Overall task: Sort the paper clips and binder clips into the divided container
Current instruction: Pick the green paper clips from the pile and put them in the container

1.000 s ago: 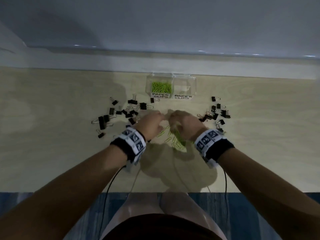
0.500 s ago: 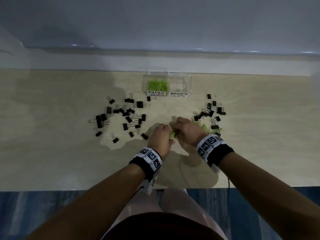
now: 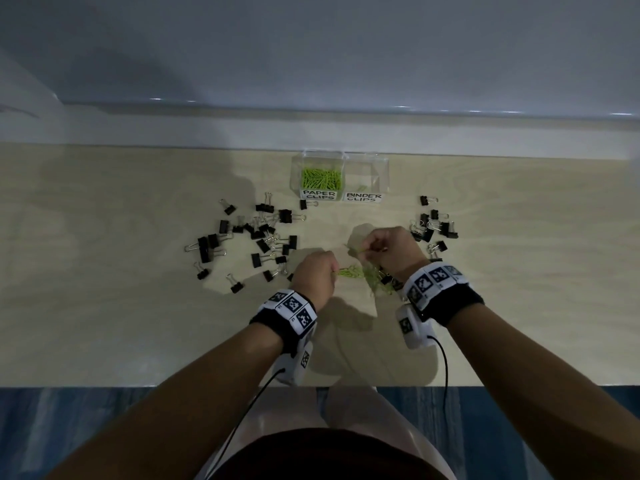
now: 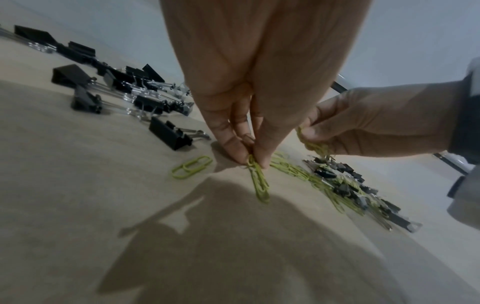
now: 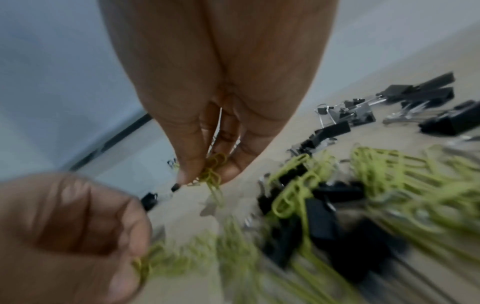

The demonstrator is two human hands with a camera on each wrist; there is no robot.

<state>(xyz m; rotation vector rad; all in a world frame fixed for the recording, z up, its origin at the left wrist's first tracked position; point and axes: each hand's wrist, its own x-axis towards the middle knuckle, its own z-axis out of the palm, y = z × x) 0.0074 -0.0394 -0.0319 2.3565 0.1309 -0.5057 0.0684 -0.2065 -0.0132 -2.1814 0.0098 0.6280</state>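
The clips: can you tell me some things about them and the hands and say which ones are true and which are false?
1. The left hand pinches green paper clips. True.
2. The right hand holds nothing. False: it pinches paper clips too.
3. The box has green clips behind its PAPER CLIPS label. True.
4. All the binder clips are in the box. False: they lie scattered on the table.
5. The binder clips are black. True.
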